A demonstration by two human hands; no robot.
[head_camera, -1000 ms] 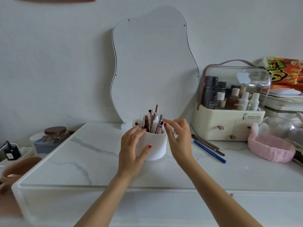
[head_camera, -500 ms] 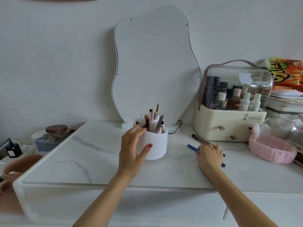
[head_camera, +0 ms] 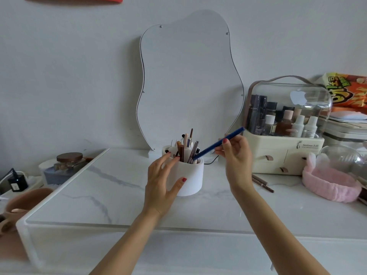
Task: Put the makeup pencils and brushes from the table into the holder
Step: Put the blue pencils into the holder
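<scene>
Tilting blue pencil (head_camera: 216, 145) into holder (head_camera: 193, 176)

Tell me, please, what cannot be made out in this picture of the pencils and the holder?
All in the head view:
- How many brown pencils lie on the table: the right hand and its wrist cover their near ends.
- Whether the blue pencil tip is already inside the holder: the packed brushes hide it.
- The holder's left wall, behind the left hand.
- Labels on the bottles in the organizer: too small.
</scene>
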